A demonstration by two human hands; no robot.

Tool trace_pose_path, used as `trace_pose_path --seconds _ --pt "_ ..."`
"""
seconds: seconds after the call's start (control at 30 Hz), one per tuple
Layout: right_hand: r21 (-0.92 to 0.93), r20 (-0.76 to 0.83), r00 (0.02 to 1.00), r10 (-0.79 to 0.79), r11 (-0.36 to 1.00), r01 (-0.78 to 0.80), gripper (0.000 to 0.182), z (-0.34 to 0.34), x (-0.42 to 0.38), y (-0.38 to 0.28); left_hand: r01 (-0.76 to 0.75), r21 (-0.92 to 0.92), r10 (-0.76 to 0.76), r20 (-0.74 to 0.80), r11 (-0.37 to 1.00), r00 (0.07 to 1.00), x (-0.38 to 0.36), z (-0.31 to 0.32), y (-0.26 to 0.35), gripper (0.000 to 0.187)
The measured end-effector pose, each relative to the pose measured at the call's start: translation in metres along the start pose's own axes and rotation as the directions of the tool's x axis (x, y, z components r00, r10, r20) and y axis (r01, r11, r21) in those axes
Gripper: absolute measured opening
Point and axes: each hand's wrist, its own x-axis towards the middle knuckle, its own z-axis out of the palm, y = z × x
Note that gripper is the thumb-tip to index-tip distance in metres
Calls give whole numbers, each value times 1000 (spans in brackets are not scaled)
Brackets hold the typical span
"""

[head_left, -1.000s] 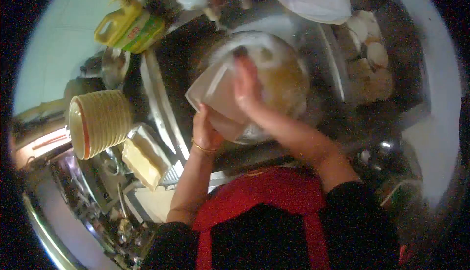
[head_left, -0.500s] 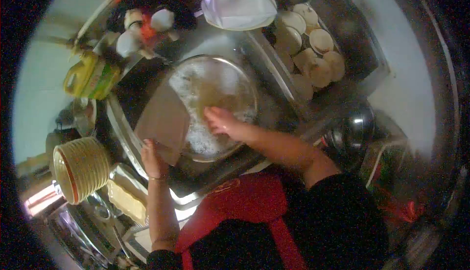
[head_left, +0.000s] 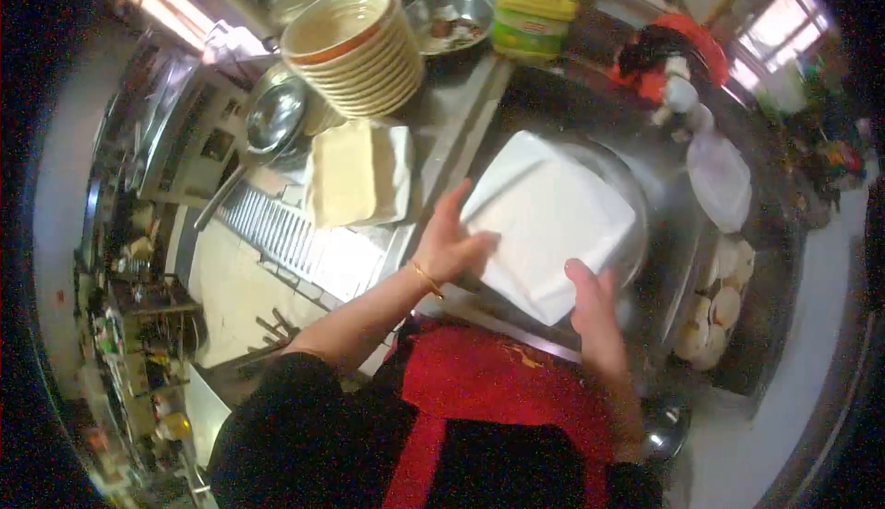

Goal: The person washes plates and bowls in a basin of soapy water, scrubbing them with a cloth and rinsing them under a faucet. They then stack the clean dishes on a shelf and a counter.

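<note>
A white square plate (head_left: 551,228) is held between my two hands, tilted with its face toward me. My left hand (head_left: 454,243) grips its left edge, thumb over the face. My right hand (head_left: 595,301) holds the lower right corner. Behind the plate, a round metal basin (head_left: 636,205) stands in the sink and is largely covered. To the left, a stack of cream bowls (head_left: 364,62) leans on its side on the metal counter, with pale rectangular dishes (head_left: 343,175) in front of it.
A yellow detergent jug (head_left: 533,18) and a metal bowl with scraps (head_left: 449,22) stand behind the sink. Another white dish (head_left: 719,177) is on the right, near several small round dishes (head_left: 724,301) in the second sink. A slatted metal grate (head_left: 286,228) lies to the left.
The view has turned left toward the counter. My right hand has left the soapy basin and now holds the plate with my left. The plate has moved over the basin.
</note>
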Motion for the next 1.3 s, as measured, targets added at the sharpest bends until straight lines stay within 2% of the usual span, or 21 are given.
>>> trace_pose_path --seconds 0.03,0.07,0.17,0.2,0.27,0.4,0.47,0.53,0.7,0.8,0.87,0.9,0.93,0.97,1.07,1.1,1.13,1.17,1.2,1.27,1.3 --pt "-108 18 998 62 992 -60 49 8 2 1 321 -155 -315 58 934 947 -1 -14 8 58" --pt "-216 29 992 123 970 -114 50 15 3 4 601 -286 -580 162 747 798 -5 -32 14 50" --pt "-80 -27 1000 -10 997 8 42 33 18 46 468 -448 -564 -103 762 819 -19 -74 -12 34" --pt "-50 403 911 86 996 -72 36 40 14 18 521 -315 -604 -301 794 738 -18 -87 19 30" --pt "-34 517 852 81 997 -75 32 53 11 6 278 -444 -474 -429 852 769 -27 -136 -7 27" --pt "-198 353 923 155 976 -88 26 42 22 21 225 -334 -397 -656 915 642 -35 -208 -3 24" --pt "-201 329 932 148 976 -84 24 37 20 23 108 -429 -381 -623 897 684 -43 -239 -29 23" --pt "-207 300 944 141 975 -80 23 31 21 25 173 -389 -404 -652 905 642 -39 -240 -19 23" --pt "-186 301 950 85 982 -29 22 15 18 27 353 -393 -526 -568 849 633 -22 -208 8 25" --pt "-237 259 962 83 971 -20 23 11 15 17 360 -332 -483 -462 872 744 -13 -193 1 27" --pt "-243 205 977 56 970 -4 24 4 15 13 156 -662 -474 -334 733 815 -13 -190 -28 24" --pt "-246 212 976 49 969 5 25 0 16 11 127 -591 -401 -359 797 843 -7 -173 -11 22" --pt "-241 150 988 23 971 14 25 -4 14 10 252 -678 -468 -152 690 871 -5 -183 -18 20" --pt "-231 171 985 15 973 26 26 -6 12 11 214 -527 -470 -419 823 777 0 -149 17 18" --pt "-185 218 975 42 983 -1 27 -2 0 5 336 -179 -375 -273 925 886 -3 -144 -3 18" --pt "-151 268 959 95 987 -56 28 6 -1 6 345 -274 -429 -370 898 824 -8 -136 -42 17" --pt "-165 311 943 115 984 -65 28 16 -5 12 217 -108 -229 -120 970 966 -22 -129 -31 18" --pt "-211 191 981 32 978 9 30 25 -11 23 495 -208 -527 -137 843 839 -21 -102 12 22" --pt "-265 79 995 -55 961 75 33 34 -14 32 471 -300 -512 -74 830 856 -28 -86 4 25" --pt "-411 113 991 -70 905 111 36 36 -8 34 574 -264 -577 75 775 813 -32 -70 23 38" --pt "-216 106 993 -41 974 64 37 32 -5 34 440 -303 -415 146 845 898 -32 -74 20 42"
